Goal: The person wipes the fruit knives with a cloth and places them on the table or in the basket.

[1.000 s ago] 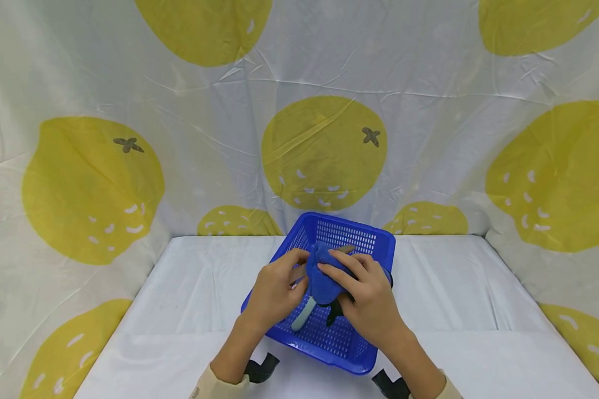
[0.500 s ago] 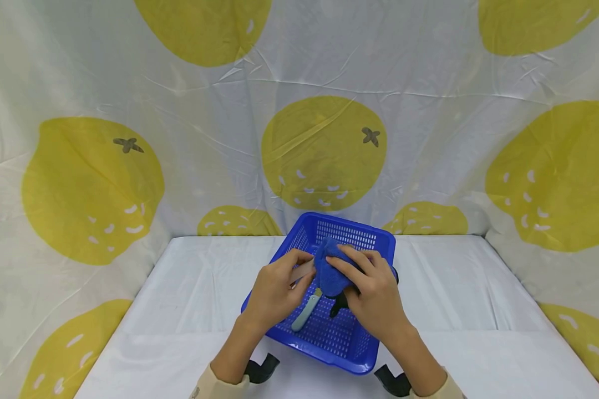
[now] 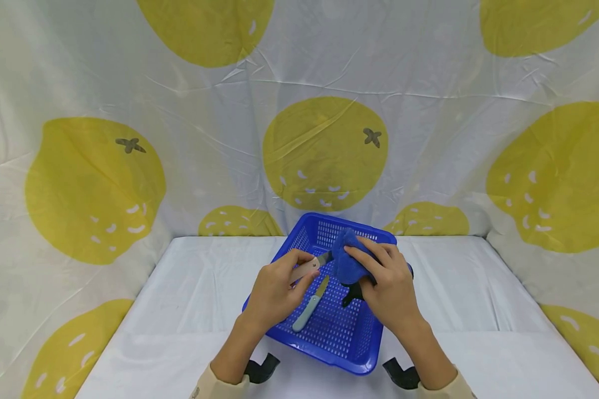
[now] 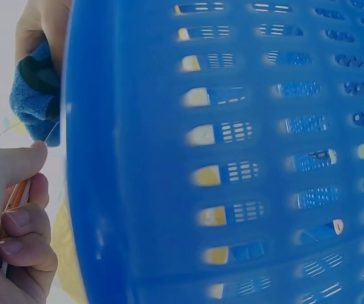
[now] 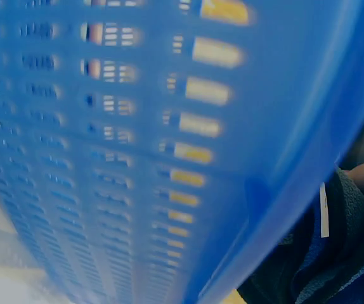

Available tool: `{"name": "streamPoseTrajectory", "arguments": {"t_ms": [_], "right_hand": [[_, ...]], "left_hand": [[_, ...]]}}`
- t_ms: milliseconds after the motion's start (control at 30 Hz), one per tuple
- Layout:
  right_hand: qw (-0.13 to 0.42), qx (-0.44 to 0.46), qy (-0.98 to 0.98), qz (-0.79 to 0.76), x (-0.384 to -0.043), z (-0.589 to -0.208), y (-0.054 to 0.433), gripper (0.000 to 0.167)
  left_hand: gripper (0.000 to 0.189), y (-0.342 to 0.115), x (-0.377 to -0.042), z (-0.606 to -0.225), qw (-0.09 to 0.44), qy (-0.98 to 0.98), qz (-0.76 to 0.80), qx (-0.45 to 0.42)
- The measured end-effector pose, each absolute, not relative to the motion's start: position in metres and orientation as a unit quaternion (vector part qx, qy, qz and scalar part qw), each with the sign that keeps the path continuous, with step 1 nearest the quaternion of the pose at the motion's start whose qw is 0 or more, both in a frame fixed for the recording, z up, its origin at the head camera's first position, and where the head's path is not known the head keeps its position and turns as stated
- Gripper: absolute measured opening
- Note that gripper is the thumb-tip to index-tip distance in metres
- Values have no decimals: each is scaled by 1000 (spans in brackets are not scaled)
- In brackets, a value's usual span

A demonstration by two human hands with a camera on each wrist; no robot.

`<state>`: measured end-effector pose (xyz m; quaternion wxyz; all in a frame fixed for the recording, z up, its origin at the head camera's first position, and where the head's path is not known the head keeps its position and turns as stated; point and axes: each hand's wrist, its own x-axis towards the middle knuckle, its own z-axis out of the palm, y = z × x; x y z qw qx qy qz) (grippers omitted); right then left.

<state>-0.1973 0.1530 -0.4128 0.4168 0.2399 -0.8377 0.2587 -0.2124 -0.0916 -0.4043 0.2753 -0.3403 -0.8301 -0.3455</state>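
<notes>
My left hand (image 3: 279,285) pinches the pale pinkish handle of a small knife (image 3: 306,269) over the blue basket (image 3: 324,361). A short stretch of its blade shows, pointing right toward a blue cloth (image 3: 348,260). My right hand (image 3: 390,285) grips this cloth in a bunch, close by the blade's end. Black edging hangs below the cloth, and a white tag shows on it in the right wrist view. Inside the basket lies a second knife (image 3: 308,315) with a light blue handle. The left wrist view shows thumb and fingers (image 4: 26,221) curled round the held knife.
The perforated basket stands at an angle on a white-covered table (image 3: 204,293). Its wall fills much of both wrist views. A white curtain (image 3: 429,149) printed with yellow lemons rises behind. Black bands (image 3: 262,370) sit near both wrists.
My right hand has drawn the cloth to the right, away from the left hand, baring the handle's end and some blade. The basket knife shows more fully. My left hand stays nearly in place.
</notes>
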Motion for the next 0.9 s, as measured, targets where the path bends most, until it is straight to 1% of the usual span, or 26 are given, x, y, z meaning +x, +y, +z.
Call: {"name": "streamPoseTrajectory", "arguments": {"t_ms": [100,300,433,600,767,900], "right_hand": [[418,231,-835,273,-199,-412,158,56],[435,213,-825,292,-205,-411,170,55],[432,190,-830,298,-208,-411,181,52],[438,172,-828,303,-210,-411,191,51],[433,160,-833,305,-211,-410,198,49],[432,153,-834,308,-212,-410,203,49]], "left_hand": [[22,-91,-212,-405,277,-830,-344,-340],[22,-90,-213,-406,263,-843,-341,-322],[24,-89,-214,-408,258,-850,-340,-308],[26,-86,-215,-415,231,-871,-328,-282],[28,-78,-214,-423,205,-893,-306,-259],[29,-69,-211,-428,167,-909,-288,-251]]}}
